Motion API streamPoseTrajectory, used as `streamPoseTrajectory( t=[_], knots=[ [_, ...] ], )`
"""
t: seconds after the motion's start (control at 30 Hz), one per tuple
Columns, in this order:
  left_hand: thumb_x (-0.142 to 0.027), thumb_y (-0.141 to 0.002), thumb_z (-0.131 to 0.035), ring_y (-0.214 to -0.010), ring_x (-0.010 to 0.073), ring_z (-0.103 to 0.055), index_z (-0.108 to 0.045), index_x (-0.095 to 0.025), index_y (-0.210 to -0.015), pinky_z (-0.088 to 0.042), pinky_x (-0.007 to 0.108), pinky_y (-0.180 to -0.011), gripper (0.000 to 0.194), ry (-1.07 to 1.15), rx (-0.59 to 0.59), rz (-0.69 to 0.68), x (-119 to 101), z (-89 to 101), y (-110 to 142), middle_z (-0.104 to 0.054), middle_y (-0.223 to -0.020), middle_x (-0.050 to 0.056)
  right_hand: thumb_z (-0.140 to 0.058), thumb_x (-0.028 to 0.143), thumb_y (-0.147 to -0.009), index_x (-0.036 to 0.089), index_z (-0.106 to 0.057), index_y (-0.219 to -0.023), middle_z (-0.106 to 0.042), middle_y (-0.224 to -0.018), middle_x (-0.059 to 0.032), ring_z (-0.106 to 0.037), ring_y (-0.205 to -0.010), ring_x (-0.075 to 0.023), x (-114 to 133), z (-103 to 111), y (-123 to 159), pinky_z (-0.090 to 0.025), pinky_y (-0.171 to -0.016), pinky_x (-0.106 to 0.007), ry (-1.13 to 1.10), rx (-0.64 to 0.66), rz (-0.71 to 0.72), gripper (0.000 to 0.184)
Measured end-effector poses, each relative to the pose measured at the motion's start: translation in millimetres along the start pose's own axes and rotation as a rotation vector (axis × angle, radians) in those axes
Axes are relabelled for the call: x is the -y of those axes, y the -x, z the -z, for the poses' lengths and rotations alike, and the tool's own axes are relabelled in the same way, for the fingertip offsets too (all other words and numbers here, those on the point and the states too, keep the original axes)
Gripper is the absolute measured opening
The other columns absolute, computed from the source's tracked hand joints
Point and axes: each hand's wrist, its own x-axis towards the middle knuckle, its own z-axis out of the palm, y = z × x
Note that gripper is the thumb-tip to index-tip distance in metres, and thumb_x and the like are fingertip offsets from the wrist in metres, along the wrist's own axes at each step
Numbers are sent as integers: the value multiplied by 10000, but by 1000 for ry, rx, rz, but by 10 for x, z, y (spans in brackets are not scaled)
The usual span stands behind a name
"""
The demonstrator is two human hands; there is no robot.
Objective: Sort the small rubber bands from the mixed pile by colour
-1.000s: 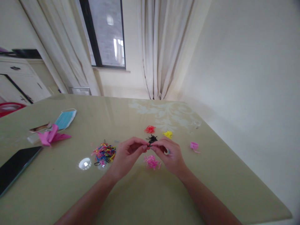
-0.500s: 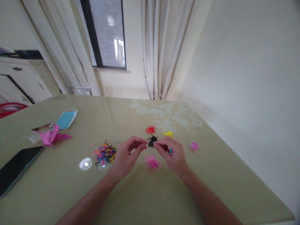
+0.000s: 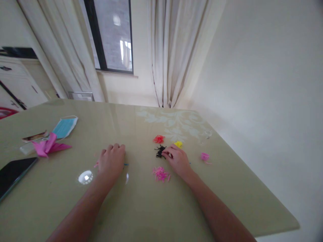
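Black bands (image 3: 159,152) lie on the tabletop (image 3: 151,208) at the fingertips of the right hand (image 3: 178,159), while the left hand (image 3: 112,160) has moved away to coloured bits (image 3: 126,164), splitting the work between two spots, though neither hand's grip can be made out.

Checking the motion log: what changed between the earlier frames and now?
The left hand parted from the right hand and moved left, over the mixed-colour pile, mostly hiding it. The right hand stays by the black pile. Anything gripped or let go is too small to tell. The red pile, yellow pile and pink pile look unmoved.
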Motion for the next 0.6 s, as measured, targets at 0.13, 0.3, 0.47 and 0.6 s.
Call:
streamPoseTrajectory(
  t=[0.13,0.3,0.47,0.6],
  knots=[
    [-94,-954,-369,-984,366,-693,-724,-164,-948,-494,466,-815,362,24,9,-13,22,-39,-44,-740,-1011,197,-720,200,-963,202,-809,-984,-733,-952,-63,-697,-857,-210,-39,-59,-31,-509,-782,-320,34,9,-13,91],
    [-180,-995,-389,-947,330,-706,-686,-172,-990,-495,435,-819,297,238,-46,-29,-38,-67,-86,-759,-1001,168,-688,206,-980,210,-816,-1021,-736,-950,-71,-690,-858,-220,-49,-31,-29,-516,-790,-334,-23,-69,-15,134],
    [-314,-999,-510,-791,210,-696,-653,-215,-978,-505,304,-727,175,867,-91,-263,-307,12,4,-762,-882,47,-706,320,-979,211,-824,-989,-709,-848,-55,-628,-708,-173,141,71,18,-503,-675,-296,-282,-126,59,160],
    [-363,-978,-598,-791,186,-708,-715,-224,-951,-522,268,-732,184,1123,-42,-369,-460,117,131,-768,-846,17,-722,438,-963,221,-834,-998,-670,-792,-38,-581,-657,-149,323,109,78,-462,-604,-272,-457,-91,116,246]
  ],
)
